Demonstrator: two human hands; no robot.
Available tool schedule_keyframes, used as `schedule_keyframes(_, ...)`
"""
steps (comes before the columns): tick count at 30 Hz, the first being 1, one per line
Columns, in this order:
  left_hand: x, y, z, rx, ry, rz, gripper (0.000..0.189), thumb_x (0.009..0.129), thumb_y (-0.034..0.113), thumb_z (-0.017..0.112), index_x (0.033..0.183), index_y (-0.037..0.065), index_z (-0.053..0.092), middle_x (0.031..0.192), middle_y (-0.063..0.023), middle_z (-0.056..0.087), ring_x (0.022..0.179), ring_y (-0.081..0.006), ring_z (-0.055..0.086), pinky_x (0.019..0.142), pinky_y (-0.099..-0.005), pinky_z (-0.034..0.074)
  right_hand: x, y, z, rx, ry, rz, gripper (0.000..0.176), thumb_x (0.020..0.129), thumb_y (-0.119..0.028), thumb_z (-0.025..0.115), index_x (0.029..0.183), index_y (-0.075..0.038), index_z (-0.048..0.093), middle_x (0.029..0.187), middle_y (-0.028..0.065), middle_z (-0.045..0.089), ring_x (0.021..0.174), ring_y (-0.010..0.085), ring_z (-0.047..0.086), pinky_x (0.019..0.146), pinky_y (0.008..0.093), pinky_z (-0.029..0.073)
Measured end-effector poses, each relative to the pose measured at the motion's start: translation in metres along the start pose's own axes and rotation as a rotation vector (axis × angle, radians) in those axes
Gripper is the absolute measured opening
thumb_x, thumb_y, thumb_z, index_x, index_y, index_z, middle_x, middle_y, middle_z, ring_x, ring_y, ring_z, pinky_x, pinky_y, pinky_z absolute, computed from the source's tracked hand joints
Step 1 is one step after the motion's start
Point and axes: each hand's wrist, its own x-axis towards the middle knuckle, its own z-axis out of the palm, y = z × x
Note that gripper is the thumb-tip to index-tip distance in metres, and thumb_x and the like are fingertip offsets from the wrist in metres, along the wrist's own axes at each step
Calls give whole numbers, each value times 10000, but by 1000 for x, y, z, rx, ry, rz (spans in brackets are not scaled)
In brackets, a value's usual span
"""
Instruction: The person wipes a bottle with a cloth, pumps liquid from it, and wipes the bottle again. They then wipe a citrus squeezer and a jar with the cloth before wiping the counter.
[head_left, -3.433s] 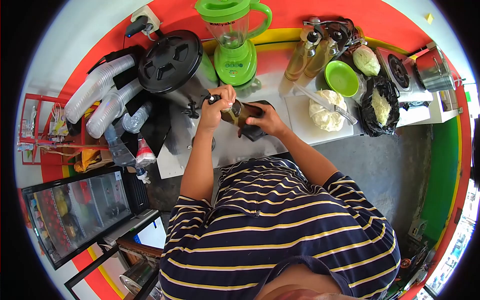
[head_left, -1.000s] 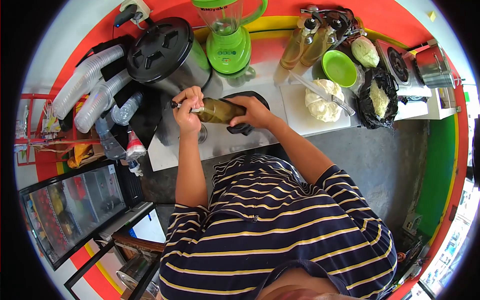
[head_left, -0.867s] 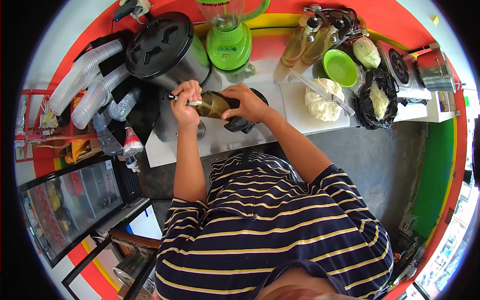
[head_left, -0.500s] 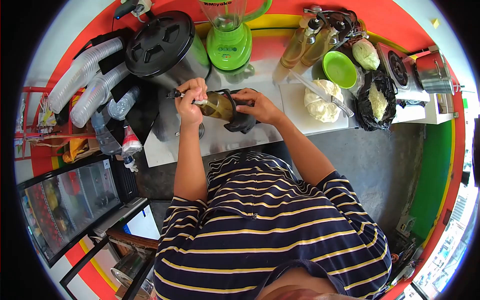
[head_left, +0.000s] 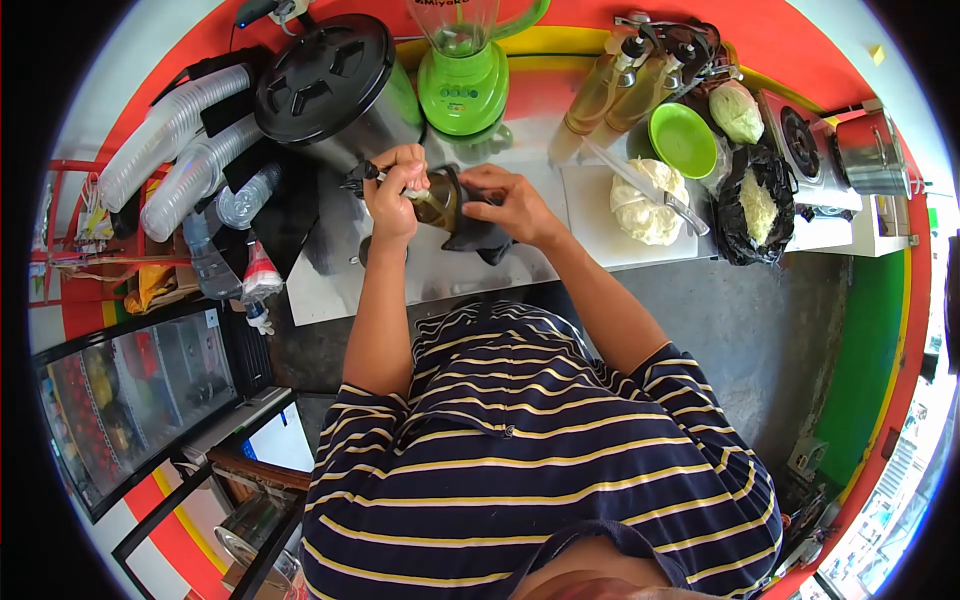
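My left hand (head_left: 399,192) is closed around the neck of a pump bottle (head_left: 434,206), tilted over the steel counter with its black pump head (head_left: 360,178) poking out to the left. The bottle is of clear brownish material. A limp black cloth (head_left: 476,238) wraps its lower end; whether it is fabric or plastic is hard to tell. From the right, my right hand (head_left: 508,205) presses the cloth against the bottle with curled fingers. The bottle's base is hidden under the cloth and hand.
Behind stand a green blender (head_left: 463,92) and a large black-lidded container (head_left: 325,80). Two similar pump bottles (head_left: 600,92) are at the back right. A knife (head_left: 660,197) rests on cut cabbage (head_left: 650,220) on a white board (head_left: 590,215). Plastic cup stacks (head_left: 190,110) lie left.
Both hands and the bottle have shifted slightly. My right hand has moved along the bottle with the cloth, which now sits differently around the lower end.
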Motion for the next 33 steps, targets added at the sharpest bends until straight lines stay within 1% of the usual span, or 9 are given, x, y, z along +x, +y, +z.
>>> schedule_keyframes(4, 4, 2, 7, -28, 38, -11, 265, 841, 48, 578, 614, 39, 442, 604, -19, 399, 597, -138, 421, 585, -294, 389, 3, 25, 11, 69, -54, 33, 704, 897, -313, 853, 1454, 22, 581, 1356, 114, 641, 1267, 197, 577, 1107, 372, 450)
schedule_keyframes(6, 1, 7, 12, 10, 24, -14, 283, 841, 51, 580, 601, 44, 431, 592, -17, 393, 585, -138, 412, 589, -294, 393, -4, 39, 17, 58, -51, 31, 961, 783, -467, 925, 1505, 7, 505, 1360, 139, 644, 1267, 233, 577, 1140, 377, 422)
schedule_keyframes(9, -2, 18, 21, 99, -33, -10, 306, 837, 40, 582, 590, 21, 403, 585, -36, 422, 570, -136, 399, 585, -291, 383, -16, 56, 17, -67, -116, 113, 959, 751, -469, 941, 1469, 8, 523, 1367, 155, 638, 1293, 257, 574, 1150, 388, 416)
schedule_keyframes(12, -4, 33, 32, 245, -97, -5, 302, 825, 81, 573, 589, 40, 388, 586, -36, 393, 591, -139, 359, 545, -295, 307, -27, 85, 30, -142, 0, -49, 816, 793, -470, 896, 1384, 3, 591, 1351, 246, 631, 1325, 378, 569, 1152, 430, 422)
schedule_keyframes(17, -4, 61, 31, 223, -53, 146, 292, 806, 39, 589, 588, 14, 396, 581, -56, 443, 567, -150, 396, 561, -314, 287, -51, 113, 20, -818, 97, 18, 787, 814, -485, 853, 1420, -48, 603, 1595, 278, 417, 1476, 452, 394, 1229, 498, 331)
schedule_keyframes(20, -8, 81, 19, 228, -11, 259, 290, 828, 58, 563, 606, 60, 376, 586, -46, 409, 578, -155, 378, 602, -321, 296, -61, 99, -10, -915, 25, 218, 1054, 711, -587, 884, 1554, -79, 507, 1739, 268, 88, 1604, 458, 116, 1275, 566, 209)
schedule_keyframes(24, -22, 104, 11, 324, 23, 325, 287, 864, 66, 536, 645, 105, 356, 596, -37, 378, 587, -155, 367, 665, -336, 313, -5, 93, -43, -1027, -101, 430, 1355, 578, -708, 893, 1645, -75, 346, 1745, 284, -35, 1622, 450, -4, 1289, 580, 120)
schedule_keyframes(30, -27, 119, 11, 395, 250, 334, 271, 811, 15, 541, 593, 55, 386, 573, -45, 400, 552, -145, 369, 549, -291, 314, 46, 93, -2, -1100, -51, 244, 1026, 810, -791, 660, 1571, -119, 508, 1766, 207, 72, 1628, 410, 50, 1295, 538, 96)
schedule_keyframes(33, -20, 122, 10, 429, 201, 318, 268, 817, 9, 531, 597, 54, 384, 575, -53, 396, 555, -149, 374, 548, -294, 330, 24, 95, 30, -1152, -200, -74, 671, 975, -646, 562, 1426, -161, 671, 1761, 104, 197, 1620, 339, 151, 1289, 514, 156)
